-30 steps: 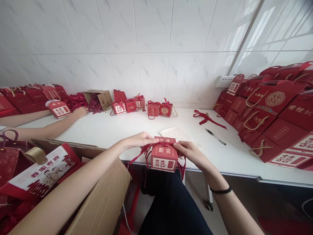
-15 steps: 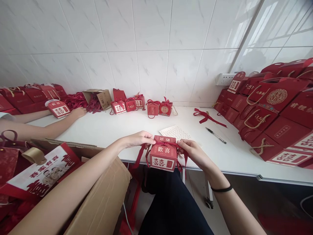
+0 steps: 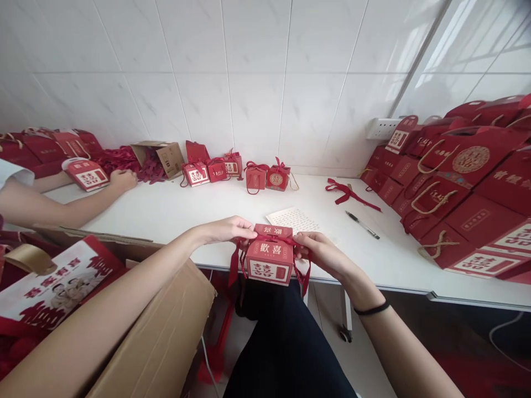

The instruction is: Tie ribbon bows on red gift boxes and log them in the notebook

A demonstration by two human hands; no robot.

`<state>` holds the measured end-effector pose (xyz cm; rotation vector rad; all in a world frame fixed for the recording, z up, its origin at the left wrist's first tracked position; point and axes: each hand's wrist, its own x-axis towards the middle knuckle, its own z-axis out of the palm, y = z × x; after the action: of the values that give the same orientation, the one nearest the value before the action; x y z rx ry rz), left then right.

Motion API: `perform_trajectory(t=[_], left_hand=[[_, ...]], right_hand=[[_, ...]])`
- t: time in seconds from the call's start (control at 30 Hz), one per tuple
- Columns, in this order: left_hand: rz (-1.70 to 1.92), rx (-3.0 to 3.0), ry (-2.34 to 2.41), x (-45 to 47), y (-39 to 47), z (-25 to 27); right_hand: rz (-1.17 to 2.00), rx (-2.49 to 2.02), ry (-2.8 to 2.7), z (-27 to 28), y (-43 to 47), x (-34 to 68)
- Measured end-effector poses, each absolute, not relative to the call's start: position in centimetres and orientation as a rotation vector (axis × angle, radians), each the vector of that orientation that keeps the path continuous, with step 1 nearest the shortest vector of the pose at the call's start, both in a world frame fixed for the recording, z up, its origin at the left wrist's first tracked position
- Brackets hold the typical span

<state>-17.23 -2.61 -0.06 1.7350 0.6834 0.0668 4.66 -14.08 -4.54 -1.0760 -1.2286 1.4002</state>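
A red gift box with white and gold characters sits at the table's front edge, above my lap. Across its top runs a dark red ribbon, gathered at the middle. My left hand pinches the ribbon at the box's left side, and a loose tail hangs below it. On the other side my right hand is closed on the ribbon's right part, with another tail hanging down. Twisted red cords show at both sides of the box. Behind it a printed sheet of paper lies on the table.
Red boxes with rope handles are stacked at the right. Small tied boxes stand along the wall. A pen and loose ribbon lie right of centre. At left are another person's hand and a large cardboard carton.
The ribbon lies flatter across the box top, my hands still at its two sides. The whole view has shifted slightly. The other person's hand is more curled.
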Motion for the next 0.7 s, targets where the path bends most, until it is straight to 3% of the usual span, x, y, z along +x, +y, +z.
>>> perform_trajectory(t=[0.37, 0.7], left_hand=[[-0.015, 1.879, 0.673, -17.4, -2.3, -0.4], [-0.046, 1.885, 0.681, -17.6, -2.3, -0.1]], right_hand=[[1.438, -1.131, -1.157, -6.9, -14.8, 5.7], [1.161, -1.255, -1.304, -6.1, -14.8, 5.6]])
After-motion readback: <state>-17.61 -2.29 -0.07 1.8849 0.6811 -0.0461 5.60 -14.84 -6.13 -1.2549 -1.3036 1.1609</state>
